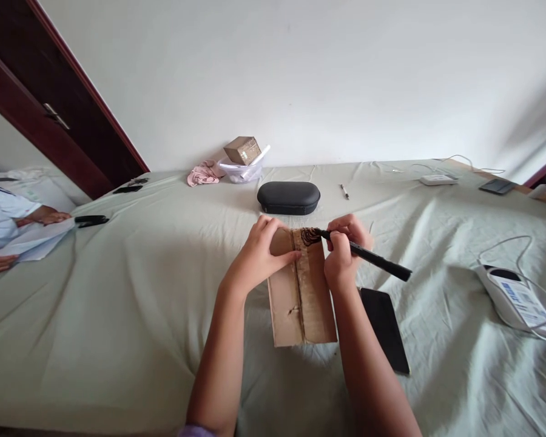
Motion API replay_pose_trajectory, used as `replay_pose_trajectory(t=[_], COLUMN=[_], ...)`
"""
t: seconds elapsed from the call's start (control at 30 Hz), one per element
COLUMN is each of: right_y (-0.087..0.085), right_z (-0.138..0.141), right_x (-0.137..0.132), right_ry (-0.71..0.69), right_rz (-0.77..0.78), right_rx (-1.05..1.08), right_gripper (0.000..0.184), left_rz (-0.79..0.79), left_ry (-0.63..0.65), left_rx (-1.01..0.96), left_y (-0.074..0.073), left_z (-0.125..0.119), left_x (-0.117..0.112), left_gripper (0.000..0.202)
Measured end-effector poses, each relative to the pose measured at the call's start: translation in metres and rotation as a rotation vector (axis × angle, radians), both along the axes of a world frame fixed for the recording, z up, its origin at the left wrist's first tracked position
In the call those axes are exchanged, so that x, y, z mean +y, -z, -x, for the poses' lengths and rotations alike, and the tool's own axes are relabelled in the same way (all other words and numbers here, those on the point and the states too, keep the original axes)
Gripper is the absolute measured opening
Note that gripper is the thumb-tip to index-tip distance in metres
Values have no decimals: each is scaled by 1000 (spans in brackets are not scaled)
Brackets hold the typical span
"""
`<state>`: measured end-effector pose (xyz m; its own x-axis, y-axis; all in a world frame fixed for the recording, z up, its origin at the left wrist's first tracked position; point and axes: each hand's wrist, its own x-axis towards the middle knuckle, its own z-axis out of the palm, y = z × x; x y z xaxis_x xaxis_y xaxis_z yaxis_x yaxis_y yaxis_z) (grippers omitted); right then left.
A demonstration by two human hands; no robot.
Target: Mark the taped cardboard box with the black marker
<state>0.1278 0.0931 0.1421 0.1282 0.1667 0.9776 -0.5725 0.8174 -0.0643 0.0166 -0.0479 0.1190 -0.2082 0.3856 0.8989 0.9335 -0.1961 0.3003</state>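
Pale green sheet [118, 340] spread over surface, wrinkled. Black zip case [288, 198] lying on sheet, small pen [344, 192] near it. Clear plastic tub [239, 173] by white wall [300, 73], cardboard box [242, 150] sitting tilted on top, pink cloth [203, 174] touching tub. Black phone [384, 328] flat on sheet. White labelled device [516, 300] at right, thin white cable [505, 246] looping behind. Co-worker's hand [43, 215] above white paper [34, 240] at left. Dark wooden door [59, 103] upper left.
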Motion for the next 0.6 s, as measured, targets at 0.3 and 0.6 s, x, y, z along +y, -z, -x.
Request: replay_pose_trajectory(t=[0.3,0.6], right_y=[-6,-7], right_z=[-5,-3], right_x=[-9,-7], right_ry=[149,112], right_rz=[-23,3], right_rx=[-84,-143], right_gripper=[13,20], left_rz=[17,34], left_ry=[-8,-37], left_rx=[5,-11], left_y=[2,3], left_z=[0,-1], left_x=[0,0], left_gripper=[34,34])
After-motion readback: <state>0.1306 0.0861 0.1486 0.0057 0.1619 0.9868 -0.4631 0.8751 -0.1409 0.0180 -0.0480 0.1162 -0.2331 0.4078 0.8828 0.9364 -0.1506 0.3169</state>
